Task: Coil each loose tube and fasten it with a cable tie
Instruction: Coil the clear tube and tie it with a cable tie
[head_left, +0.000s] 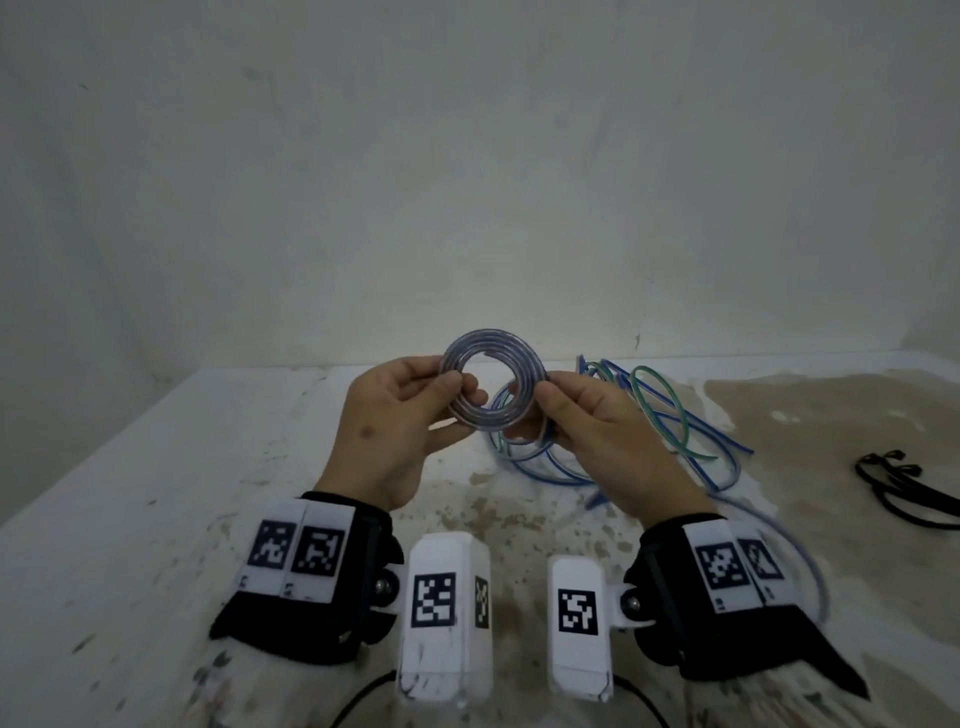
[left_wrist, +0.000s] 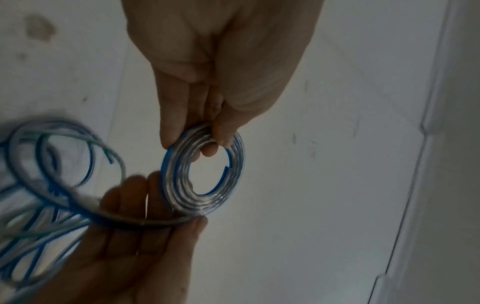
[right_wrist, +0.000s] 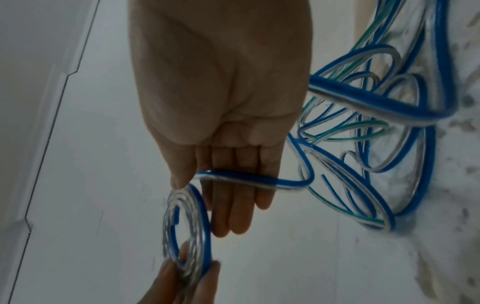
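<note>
A clear tube with a blue stripe is wound into a flat coil (head_left: 470, 415), held upright above the table between both hands. My left hand (head_left: 462, 387) pinches the coil's left side between thumb and fingers (left_wrist: 168, 131). My right hand (head_left: 543, 402) pinches its right side. In the right wrist view the tube's tail (right_wrist: 246, 181) crosses my right fingers (right_wrist: 233, 216) and runs off to the right. The coil's inner end (left_wrist: 227, 168) shows free inside the ring. No tie is on the coil (right_wrist: 200, 222).
A tangle of loose blue and green striped tubes (head_left: 654, 415) lies on the stained white table (head_left: 156, 467) just behind my right hand. Black cable ties (head_left: 893, 483) lie at the right edge. A wall stands right behind the table.
</note>
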